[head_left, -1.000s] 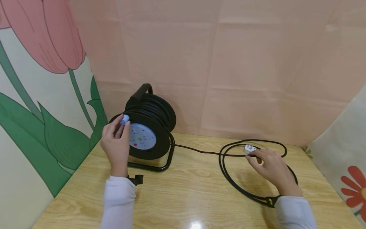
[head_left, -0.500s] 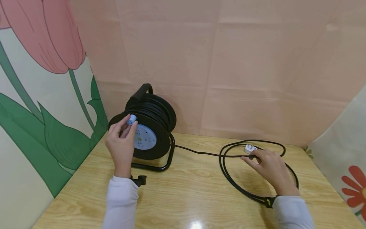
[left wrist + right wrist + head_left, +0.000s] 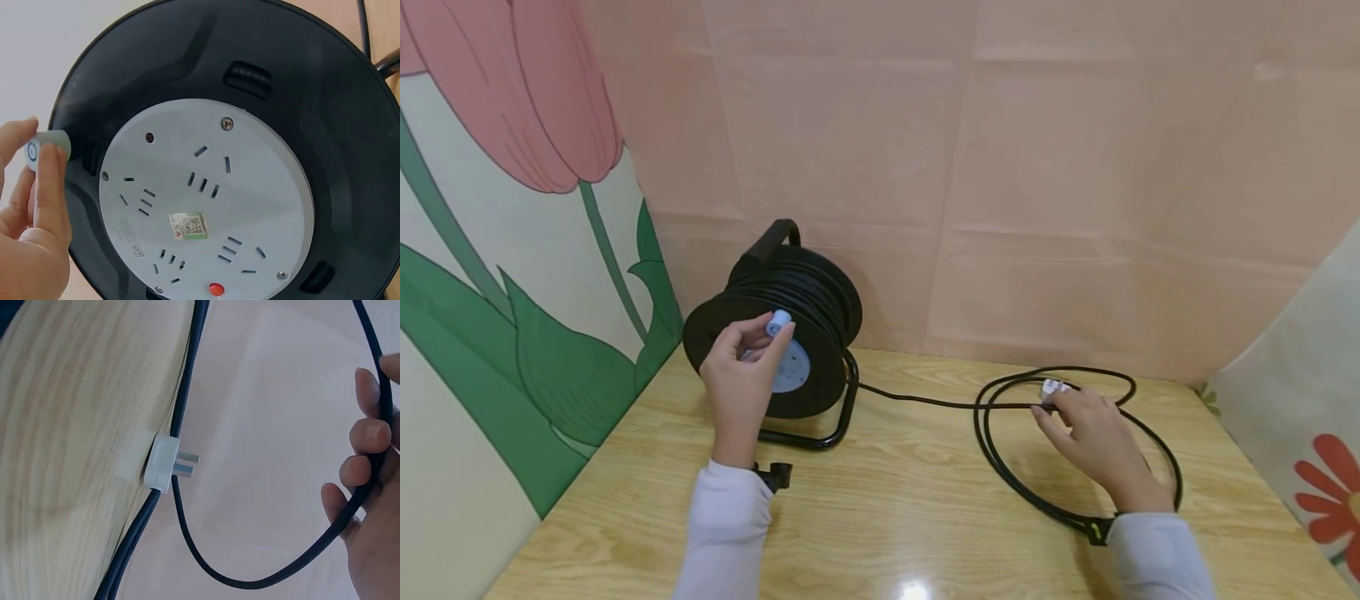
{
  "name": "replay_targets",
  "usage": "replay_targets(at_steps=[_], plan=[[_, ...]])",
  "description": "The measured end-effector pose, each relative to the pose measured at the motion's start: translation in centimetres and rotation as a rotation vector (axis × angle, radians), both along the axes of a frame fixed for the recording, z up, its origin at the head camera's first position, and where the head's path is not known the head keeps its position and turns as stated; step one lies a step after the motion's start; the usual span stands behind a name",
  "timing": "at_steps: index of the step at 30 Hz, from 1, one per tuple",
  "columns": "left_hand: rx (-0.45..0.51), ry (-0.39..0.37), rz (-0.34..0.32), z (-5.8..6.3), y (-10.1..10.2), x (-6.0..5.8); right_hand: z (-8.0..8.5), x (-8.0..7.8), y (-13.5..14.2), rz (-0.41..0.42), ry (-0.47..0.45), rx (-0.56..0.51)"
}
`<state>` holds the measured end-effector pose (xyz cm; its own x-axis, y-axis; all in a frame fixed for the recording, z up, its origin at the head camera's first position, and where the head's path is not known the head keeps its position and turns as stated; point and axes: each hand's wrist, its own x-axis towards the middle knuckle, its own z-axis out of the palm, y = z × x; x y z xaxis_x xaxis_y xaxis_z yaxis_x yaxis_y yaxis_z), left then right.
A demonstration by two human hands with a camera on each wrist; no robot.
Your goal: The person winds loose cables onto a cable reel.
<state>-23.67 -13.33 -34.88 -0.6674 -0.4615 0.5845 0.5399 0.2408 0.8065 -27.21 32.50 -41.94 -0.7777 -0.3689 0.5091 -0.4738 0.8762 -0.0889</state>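
A black cable reel stands on its tubular frame at the left of the wooden table. With thumb and fingertips, my left hand pinches the pale blue knob on the reel's front disc, close to its rim. The grey-blue socket panel fills the disc's middle, with slots and a red button. On the right, my right hand holds the black cable between thumb and fingers. That cable runs from the reel to this hand. A white plug, prongs up, lies just beyond the right fingers.
Loose cable coils lie on the table around and under my right hand. Behind stands a pinkish wall covering. A wall with a painted tulip borders the left side, close to the reel.
My left hand has swung the knob to the right along the disc, and the disc has turned with it. My right hand has shifted slightly left, and the far cable loop has drawn in.
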Motion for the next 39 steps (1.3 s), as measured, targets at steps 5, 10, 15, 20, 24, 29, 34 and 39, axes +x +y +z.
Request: replay_targets(at_steps=[5,10,15,20,24,29,34,39], plan=[[-0.047,-0.044,-0.013,0.0,0.3,0.0,-0.1,0.1,0.0,0.006,0.037,-0.016],[-0.102,-0.061,-0.023,-0.1,0.3,0.1,0.0,0.1,-0.1,0.008,0.014,-0.007],[-0.146,-0.083,-0.036,0.1,0.6,0.3,0.0,0.2,-0.3,0.003,-0.018,0.009],[-0.200,-0.127,-0.027,0.1,0.8,0.4,-0.1,0.3,-0.4,0.001,-0.011,0.001],[-0.241,-0.172,-0.032,0.1,1.1,0.6,-0.2,0.2,-0.3,-0.010,-0.003,-0.008],[-0.252,-0.235,-0.060,0.4,1.7,1.0,-0.3,0.0,-0.4,0.005,-0.002,-0.002],[-0.283,-0.251,-0.072,0.3,2.1,1.1,-0.2,0.1,-0.5,0.006,-0.003,0.004],[-0.341,-0.281,-0.073,0.4,2.2,1.1,-0.2,0.2,-0.2,-0.016,0.014,0.002]])
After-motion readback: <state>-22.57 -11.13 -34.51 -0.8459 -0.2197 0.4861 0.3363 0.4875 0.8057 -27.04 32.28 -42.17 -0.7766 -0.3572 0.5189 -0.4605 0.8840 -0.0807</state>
